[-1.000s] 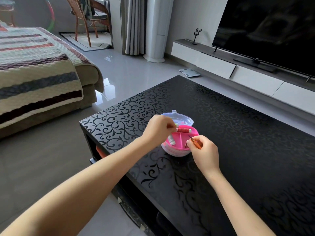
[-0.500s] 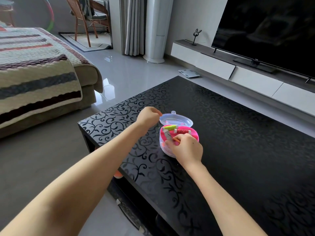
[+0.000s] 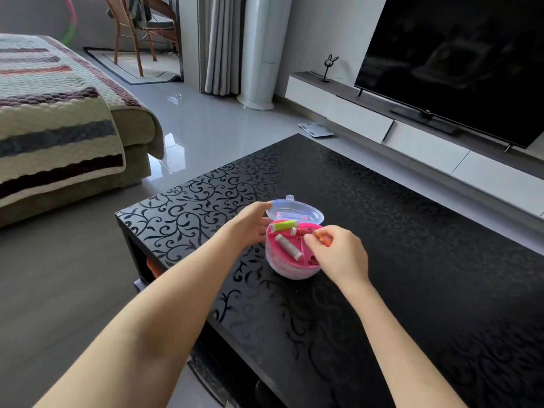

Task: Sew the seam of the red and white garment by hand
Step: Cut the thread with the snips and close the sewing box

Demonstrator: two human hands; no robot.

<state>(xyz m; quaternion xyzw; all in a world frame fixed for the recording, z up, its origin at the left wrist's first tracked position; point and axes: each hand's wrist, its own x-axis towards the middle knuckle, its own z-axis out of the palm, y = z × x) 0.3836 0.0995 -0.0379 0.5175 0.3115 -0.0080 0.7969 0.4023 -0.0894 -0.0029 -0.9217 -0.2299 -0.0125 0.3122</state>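
Note:
A small round sewing box (image 3: 290, 270) with a pink tray stands on the black table, its clear lid (image 3: 297, 210) tipped open at the back. Inside lie a green thread spool (image 3: 284, 225), a red spool (image 3: 301, 231) and a white spool (image 3: 288, 246). My left hand (image 3: 253, 223) rests against the box's left side with fingers relaxed. My right hand (image 3: 338, 254) hovers over the tray and pinches a small orange tool (image 3: 323, 239). No red and white garment is in view.
The black patterned coffee table (image 3: 382, 260) fills the lower right, with a shelf below. A sofa with a striped knitted cover (image 3: 53, 122) is at the left. A TV (image 3: 459, 63) on a low white cabinet stands at the back right, and a scale (image 3: 315, 129) lies on the floor.
My left hand let go of the red spool, which now lies in the tray, and moved to the box's left side. My right hand moved over the tray, still with the orange tool.

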